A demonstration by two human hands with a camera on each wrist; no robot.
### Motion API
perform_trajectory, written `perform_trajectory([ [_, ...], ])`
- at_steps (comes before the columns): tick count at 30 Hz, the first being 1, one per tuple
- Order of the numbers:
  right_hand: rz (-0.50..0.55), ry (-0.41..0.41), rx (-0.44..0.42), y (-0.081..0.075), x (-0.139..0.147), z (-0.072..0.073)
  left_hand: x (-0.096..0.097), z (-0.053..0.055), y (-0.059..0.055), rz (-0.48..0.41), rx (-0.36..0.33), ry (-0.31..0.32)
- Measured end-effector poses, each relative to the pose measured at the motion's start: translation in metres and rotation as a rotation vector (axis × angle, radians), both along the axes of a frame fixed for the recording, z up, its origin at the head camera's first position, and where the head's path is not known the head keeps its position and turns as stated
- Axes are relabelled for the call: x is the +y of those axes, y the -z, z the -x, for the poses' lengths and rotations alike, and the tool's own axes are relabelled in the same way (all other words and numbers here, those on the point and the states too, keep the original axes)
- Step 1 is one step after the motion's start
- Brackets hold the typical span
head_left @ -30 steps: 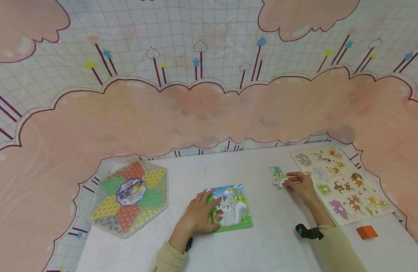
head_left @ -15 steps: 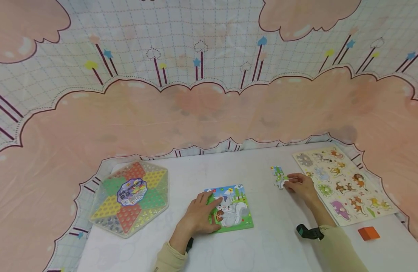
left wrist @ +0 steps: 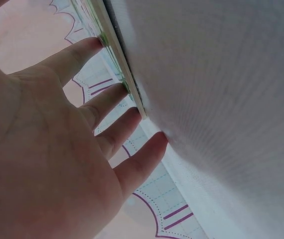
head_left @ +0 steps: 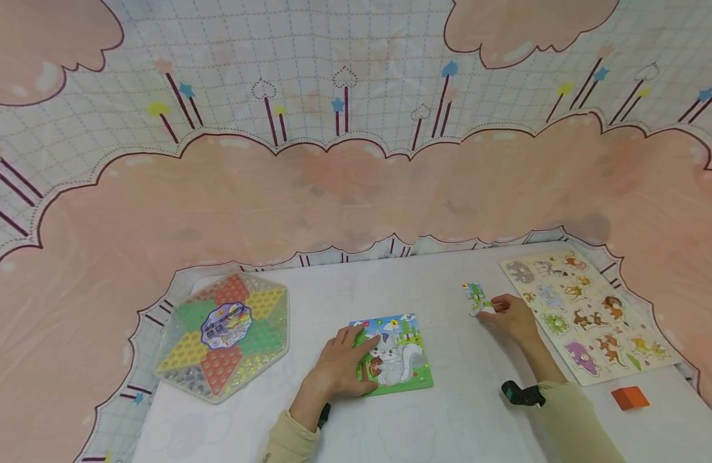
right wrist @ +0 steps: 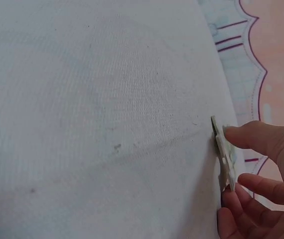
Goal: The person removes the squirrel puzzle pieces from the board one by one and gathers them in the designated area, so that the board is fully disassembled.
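Observation:
A square jigsaw puzzle [head_left: 399, 366] with a grey squirrel lies in the middle of the white table. My left hand [head_left: 339, 366] rests on its left side with fingers spread. In the left wrist view, the fingertips touch the edge of the puzzle board [left wrist: 114, 45]. Further right, my right hand [head_left: 513, 318] pinches a green and white puzzle piece [head_left: 482, 308]. The right wrist view has the thumb on this piece [right wrist: 224, 152], seen nearly edge-on, with the fingers at its lower end. Just beyond it lies another puzzle piece [head_left: 473, 289] with blue sky and green trees.
A hexagonal Chinese checkers board [head_left: 263, 337] lies at the left. At the right is a wooden animal puzzle board [head_left: 610, 366], close to my right forearm. An orange block [head_left: 629, 398] sits near that board's lower corner. A patterned cloth [head_left: 356, 193] hangs behind the table.
The piece at my right fingertips has tilted slightly, and the right thumb has shifted a little over it. My left hand keeps its place on the squirrel puzzle.

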State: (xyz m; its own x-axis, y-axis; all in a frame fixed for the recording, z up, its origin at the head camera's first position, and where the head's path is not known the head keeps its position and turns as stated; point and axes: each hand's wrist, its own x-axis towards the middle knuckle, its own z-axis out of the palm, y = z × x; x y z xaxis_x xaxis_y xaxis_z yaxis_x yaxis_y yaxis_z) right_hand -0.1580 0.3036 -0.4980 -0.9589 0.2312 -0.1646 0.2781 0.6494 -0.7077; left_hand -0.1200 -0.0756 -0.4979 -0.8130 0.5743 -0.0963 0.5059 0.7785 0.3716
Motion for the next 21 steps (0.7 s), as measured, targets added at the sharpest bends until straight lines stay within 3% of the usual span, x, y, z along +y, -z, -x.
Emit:
perform_trajectory([
  [15,-0.126,-0.007,-0.025,0.0051,-0.0034,0.0005,0.0006,-0.0002,-0.0026,0.008,0.004,-0.003],
  [21,-0.13,-0.01,-0.024,0.0014,-0.0061,-0.0018,0.0,-0.0015,-0.0029,-0.005,-0.009,-0.007],
])
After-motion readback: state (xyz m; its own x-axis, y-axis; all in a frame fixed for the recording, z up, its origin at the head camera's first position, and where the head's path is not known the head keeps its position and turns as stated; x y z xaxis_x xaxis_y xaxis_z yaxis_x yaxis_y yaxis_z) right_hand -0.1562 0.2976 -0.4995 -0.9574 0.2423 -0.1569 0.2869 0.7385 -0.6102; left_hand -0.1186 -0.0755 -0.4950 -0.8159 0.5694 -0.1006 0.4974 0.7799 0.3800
